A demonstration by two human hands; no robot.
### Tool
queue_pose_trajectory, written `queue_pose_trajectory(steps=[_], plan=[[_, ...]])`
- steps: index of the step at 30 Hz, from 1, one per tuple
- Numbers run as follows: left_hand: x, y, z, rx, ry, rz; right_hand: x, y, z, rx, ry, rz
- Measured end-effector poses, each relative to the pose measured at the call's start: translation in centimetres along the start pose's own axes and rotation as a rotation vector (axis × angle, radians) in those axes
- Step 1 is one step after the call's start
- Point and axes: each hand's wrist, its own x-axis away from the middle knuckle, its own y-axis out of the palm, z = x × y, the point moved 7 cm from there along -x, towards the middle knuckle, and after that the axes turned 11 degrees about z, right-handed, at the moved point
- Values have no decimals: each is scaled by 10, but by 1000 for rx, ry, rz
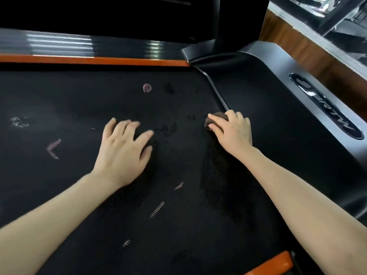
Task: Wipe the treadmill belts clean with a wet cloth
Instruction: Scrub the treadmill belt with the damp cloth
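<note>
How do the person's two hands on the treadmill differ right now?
The left hand lies flat with fingers spread and holds nothing; the right hand curls over a brown cloth. The left hand rests midway across the black belt, while the right hand is near its edge beside the grey cover. Both hands are bare and rest on the belt.

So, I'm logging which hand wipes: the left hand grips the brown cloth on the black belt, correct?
Not quite. The head view shows the right hand gripping the brown cloth on the black belt; the left hand rests spread on the belt, holding nothing.
</note>
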Motion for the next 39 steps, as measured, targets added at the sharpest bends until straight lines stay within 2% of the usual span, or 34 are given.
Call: queue_pose_trajectory(steps=[4, 7, 9, 10, 12, 14, 16, 18, 21, 23, 25, 27, 29, 30, 33, 34, 39], plan=[[-42, 18, -26, -59, -21, -28, -31, 17, 3, 25, 63, -8], [-43, 30, -31, -7, -50, 0, -62, 36, -5, 79, 154, -85], [-43, 33, -34, 16, -85, 23, -63, 33, -16, 26, 168, -93], [-42, 34, -35, 16, -87, 23, -52, 24, -26, -51, 120, -51], [-43, 34, -36, 21, -85, 27, -11, -6, -56, -247, -87, 33], [-43, 35, -37, 17, -76, 29, 26, -25, -73, -384, -326, -13], [-41, 35, -37, 11, -78, 32, 15, -18, -62, -355, -407, -36], [-42, 35, -37, 7, -76, 33, -33, 1, -37, -211, -239, 29], [-43, 36, -38, -4, -77, 25, -88, 44, -8, 20, 153, -99], [-43, 38, -37, -4, -76, 11, -85, 43, -22, -10, 206, -97], [-43, 38, -37, 10, -81, -4, -55, 19, -56, -167, 13, 51], [-43, 38, -38, 18, -90, -7, -16, 0, -80, -326, -243, 41], [-42, 39, -38, 22, -95, -7, -19, 1, -74, -329, -375, -5], [-43, 38, -39, 22, -93, -2, -36, 8, -63, -255, -333, -1], [-42, 38, -38, 23, -90, 10, -92, 43, -14, 12, 99, -54], [-42, 38, -38, 26, -89, 13, -99, 52, -7, 50, 175, -62], [-58, 31, -57, -33, -83, 37, -96, 57, -7, 13, 158, -45]])
